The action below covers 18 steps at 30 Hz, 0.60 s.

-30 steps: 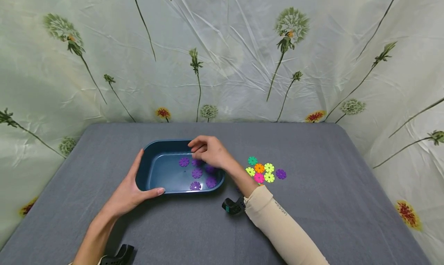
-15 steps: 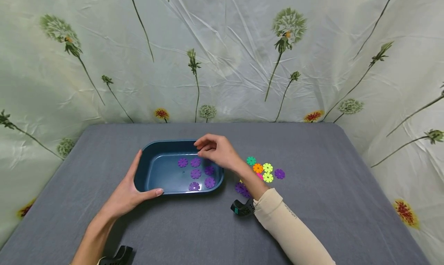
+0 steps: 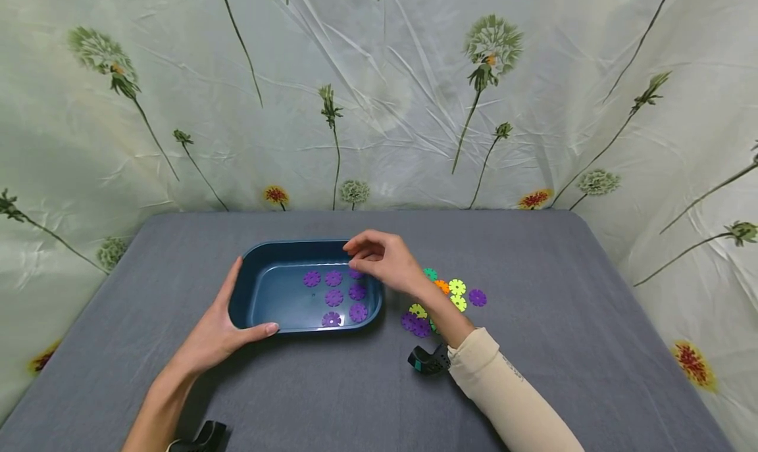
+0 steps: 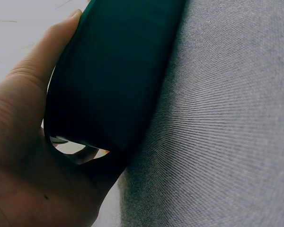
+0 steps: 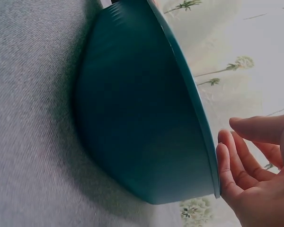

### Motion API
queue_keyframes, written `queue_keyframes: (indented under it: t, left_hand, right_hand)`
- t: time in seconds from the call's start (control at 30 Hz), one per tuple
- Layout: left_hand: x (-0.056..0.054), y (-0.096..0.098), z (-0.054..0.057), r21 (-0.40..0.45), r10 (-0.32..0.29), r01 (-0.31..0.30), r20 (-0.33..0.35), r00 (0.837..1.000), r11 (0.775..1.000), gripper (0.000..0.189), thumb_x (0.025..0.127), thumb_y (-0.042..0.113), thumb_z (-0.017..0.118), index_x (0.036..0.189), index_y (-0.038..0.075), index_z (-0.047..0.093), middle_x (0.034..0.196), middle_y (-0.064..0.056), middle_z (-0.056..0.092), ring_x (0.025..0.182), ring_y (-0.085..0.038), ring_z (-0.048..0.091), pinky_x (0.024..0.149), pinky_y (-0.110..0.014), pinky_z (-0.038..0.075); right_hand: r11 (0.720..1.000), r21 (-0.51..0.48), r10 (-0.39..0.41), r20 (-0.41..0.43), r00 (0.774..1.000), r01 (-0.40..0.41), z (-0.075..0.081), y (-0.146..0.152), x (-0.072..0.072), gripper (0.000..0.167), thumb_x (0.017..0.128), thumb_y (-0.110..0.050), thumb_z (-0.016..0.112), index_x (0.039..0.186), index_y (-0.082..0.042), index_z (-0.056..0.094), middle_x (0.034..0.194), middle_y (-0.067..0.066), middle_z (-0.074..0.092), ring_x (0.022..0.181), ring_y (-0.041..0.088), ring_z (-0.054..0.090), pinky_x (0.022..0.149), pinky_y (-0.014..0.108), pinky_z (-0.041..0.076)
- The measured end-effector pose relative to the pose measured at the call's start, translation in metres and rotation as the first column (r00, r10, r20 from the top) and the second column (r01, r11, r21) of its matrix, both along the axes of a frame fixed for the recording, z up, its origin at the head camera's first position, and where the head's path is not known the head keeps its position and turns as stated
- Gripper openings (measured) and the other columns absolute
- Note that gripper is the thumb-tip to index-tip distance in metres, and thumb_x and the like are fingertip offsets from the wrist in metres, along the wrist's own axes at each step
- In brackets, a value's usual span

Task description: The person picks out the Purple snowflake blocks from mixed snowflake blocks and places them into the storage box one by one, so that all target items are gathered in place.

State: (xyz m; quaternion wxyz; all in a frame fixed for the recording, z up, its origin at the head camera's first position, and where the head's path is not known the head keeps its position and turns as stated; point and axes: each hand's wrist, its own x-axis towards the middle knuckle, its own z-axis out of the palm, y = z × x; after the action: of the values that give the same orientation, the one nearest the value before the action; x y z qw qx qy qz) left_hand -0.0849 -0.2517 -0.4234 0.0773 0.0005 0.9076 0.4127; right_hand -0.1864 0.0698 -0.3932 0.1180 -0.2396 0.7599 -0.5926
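A blue rectangular plastic tray stands on the cloth, with several purple notched discs lying flat in its right half. My left hand holds the tray's left end, thumb on the near rim and fingers along the side. The left wrist view shows that hand against the tray's dark outer wall. Above the tray's far right corner is my right hand, its fingers loosely bent. In the right wrist view nothing shows between the thumb and fingers of this hand, beside the tray rim.
Right of the tray lies a loose group of notched discs, with yellow discs, an orange disc and purple discs. The right forearm covers part of it. A grey cloth covers the table; a flowered curtain hangs behind.
My right hand has drawn back to the right over the tray, uncovering purple discs in it and discs near the forearm. My left hand keeps its hold on the tray.
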Motion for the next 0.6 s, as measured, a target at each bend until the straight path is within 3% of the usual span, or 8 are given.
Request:
queue_keyframes:
  t: [0.33, 0.6]
  left_hand:
    - [0.0, 0.0, 0.0, 0.002, 0.006, -0.006, 0.004, 1.0, 1.0, 0.134, 0.081, 0.04, 0.088, 0.164, 0.042, -0.016, 0.177, -0.019, -0.002, 0.154, -0.059, 0.018, 0.108, -0.084, 0.026]
    - [0.0, 0.002, 0.001, 0.001, 0.01, -0.01, 0.012, 1.0, 1.0, 0.135, 0.081, 0.04, 0.088, 0.165, 0.04, -0.017, 0.176, -0.02, -0.003, 0.154, -0.059, 0.016, 0.108, -0.084, 0.025]
  right_hand:
    - [0.999, 0.008, -0.043, 0.003, 0.999, 0.043, -0.001, 0.018, 0.005, 0.026, 0.096, -0.004, 0.072, 0.122, 0.0, 0.071, 0.124, 0.025, 0.069, 0.102, 0.022, 0.07, 0.087, 0.027, 0.059]
    - [0.996, 0.015, -0.083, -0.033, 0.996, 0.083, 0.0, 0.031, 0.008, 0.025, 0.097, -0.005, 0.072, 0.121, -0.001, 0.071, 0.123, 0.024, 0.07, 0.106, 0.028, 0.069, 0.087, 0.027, 0.059]
